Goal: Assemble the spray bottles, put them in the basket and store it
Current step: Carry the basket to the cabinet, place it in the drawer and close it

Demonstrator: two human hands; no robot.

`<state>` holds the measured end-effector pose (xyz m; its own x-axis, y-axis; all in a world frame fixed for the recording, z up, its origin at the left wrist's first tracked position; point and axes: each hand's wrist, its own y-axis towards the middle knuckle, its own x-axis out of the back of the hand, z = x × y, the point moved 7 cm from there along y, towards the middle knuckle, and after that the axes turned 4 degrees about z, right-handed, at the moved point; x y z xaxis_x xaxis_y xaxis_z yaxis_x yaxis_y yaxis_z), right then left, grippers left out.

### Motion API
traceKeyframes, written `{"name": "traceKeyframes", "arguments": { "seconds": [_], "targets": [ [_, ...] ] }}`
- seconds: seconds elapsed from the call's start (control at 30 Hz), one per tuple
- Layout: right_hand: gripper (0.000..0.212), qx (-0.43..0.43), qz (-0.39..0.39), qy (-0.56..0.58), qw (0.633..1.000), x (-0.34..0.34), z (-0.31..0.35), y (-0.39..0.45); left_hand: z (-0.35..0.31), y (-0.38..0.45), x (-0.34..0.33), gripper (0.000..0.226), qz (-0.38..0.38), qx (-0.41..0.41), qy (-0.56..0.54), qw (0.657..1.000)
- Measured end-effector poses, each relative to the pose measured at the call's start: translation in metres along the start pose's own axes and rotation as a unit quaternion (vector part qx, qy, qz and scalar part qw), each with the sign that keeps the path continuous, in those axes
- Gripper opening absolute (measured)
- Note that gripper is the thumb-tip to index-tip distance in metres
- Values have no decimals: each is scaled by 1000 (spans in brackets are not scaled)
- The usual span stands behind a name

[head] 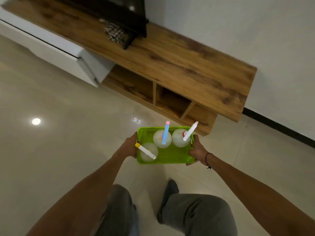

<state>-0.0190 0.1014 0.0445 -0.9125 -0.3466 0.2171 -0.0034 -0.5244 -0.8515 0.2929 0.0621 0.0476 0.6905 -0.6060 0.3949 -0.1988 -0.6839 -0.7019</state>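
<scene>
Storing step. My left hand [130, 147] and right hand [197, 153] grip opposite ends of green basket [170, 157], carried above floor; three assembled spray bottles [162, 139] upright inside. Next move, as I judge: lower, slide basket into open cabinet compartment [172, 101].

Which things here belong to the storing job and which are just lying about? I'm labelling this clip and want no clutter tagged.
Part of the job:
green basket, gripped by left hand and right hand
three spray bottles standing in it: blue sprayer, white sprayer, yellow-tipped sprayer
wooden cabinet with open cubbies, a likely storage spot

Lying about:
checked cloth on the cabinet
black TV base
</scene>
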Motion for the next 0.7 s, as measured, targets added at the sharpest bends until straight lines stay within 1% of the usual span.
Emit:
{"name": "traceKeyframes", "arguments": {
  "seconds": [0.07,0.13,0.2,0.3,0.4,0.47,0.53,0.63,0.7],
  "targets": [
    [77,1,24,12,1000,-5,30,-48,-25,-47,32,67,3,2,-4,1000],
    [75,-4,45,32,998,-5,58,-96,-51,-95,63,65,12,13,-16,1000],
    [72,-16,60,46,997,0,84,-145,-82,-147,93,76,26,27,-17,999],
    [63,-30,82,43,995,7,126,-219,-130,-221,138,100,39,33,5,999],
    [64,-31,112,27,993,11,168,-282,-169,-281,177,103,57,47,27,997],
    [65,-25,128,18,991,12,196,-312,-183,-307,200,97,48,68,22,996],
    [65,-11,142,13,990,10,223,-334,-194,-327,223,83,27,85,-3,996],
    [64,2,153,2,988,6,258,-344,-202,-337,250,62,7,96,-22,995],
    [63,7,164,-3,986,0,278,-340,-202,-337,268,60,-4,98,-31,995]
  ]
}}
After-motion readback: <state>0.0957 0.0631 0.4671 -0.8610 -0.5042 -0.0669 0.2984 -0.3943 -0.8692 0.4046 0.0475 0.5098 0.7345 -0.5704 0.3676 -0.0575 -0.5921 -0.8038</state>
